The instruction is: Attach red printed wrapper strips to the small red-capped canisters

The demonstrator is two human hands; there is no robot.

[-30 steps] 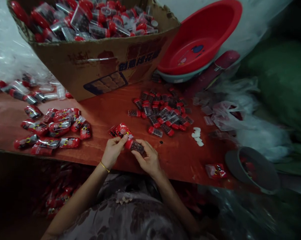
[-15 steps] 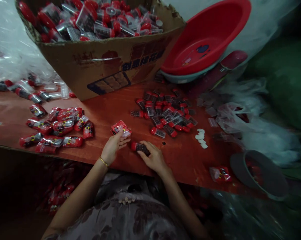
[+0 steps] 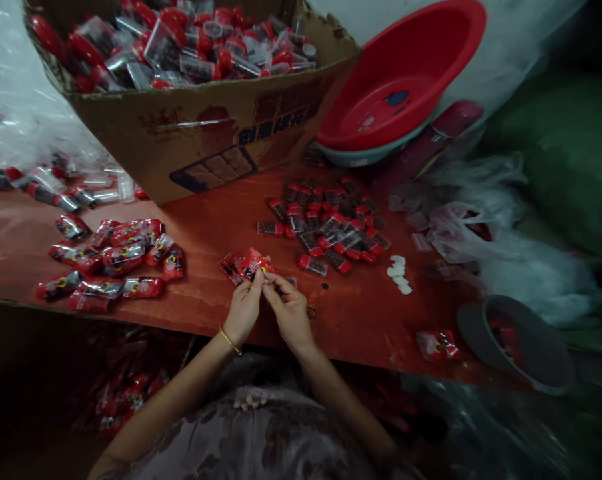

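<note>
Both hands — left hand (image 3: 245,308), right hand (image 3: 289,311) — pinch a red packet (image 3: 253,263) over the table (image 3: 205,227).

The table (image 3: 215,220) is reddish wood, smooth with a dull sheen and visible grain. On it, the box (image 3: 201,133) is brown cardboard, matt, rough and frayed at its rim. Right of the box, the basin (image 3: 401,80) is glossy red plastic. Left of the box, the packets (image 3: 111,257) are shiny red and clear plastic film, crinkled. The small wrapper (image 3: 251,263) pinched by the left hand (image 3: 243,308) and right hand (image 3: 291,310) is the same glossy film. A thin bracelet (image 3: 229,340) on the left wrist looks like polished gold-coloured metal.
</note>
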